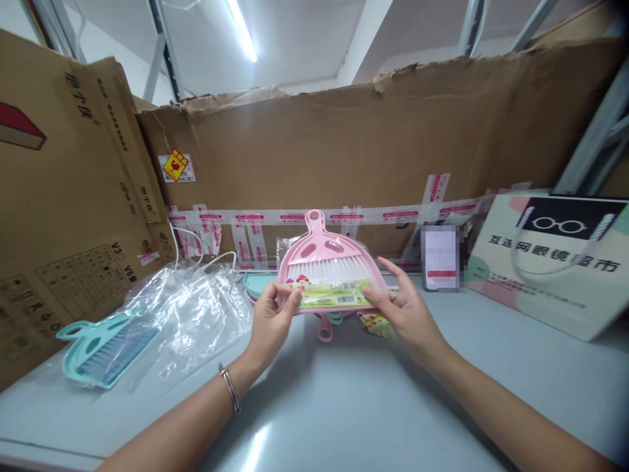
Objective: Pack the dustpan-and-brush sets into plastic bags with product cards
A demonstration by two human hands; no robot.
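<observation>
A pink dustpan and brush set (327, 248) is held up above the table, its handle pointing upward and white bristles facing me. Clear plastic and a yellow-green printed label strip (334, 295) cover its lower edge. My left hand (275, 311) pinches the lower left corner, thumb in front. My right hand (400, 305) grips the lower right corner with the thumb across the label and the index finger raised. Behind and below the set, another pink handle (325, 330) and a teal dustpan edge (255, 283) show, mostly hidden.
On the left lie a teal dustpan and brush (105, 347) and clear plastic bags (196, 328). A phone (441, 257) leans against the cardboard wall (319, 157). At right stands a paper bag (550, 262) with glasses printed on it. A large carton (73, 196) borders the left side.
</observation>
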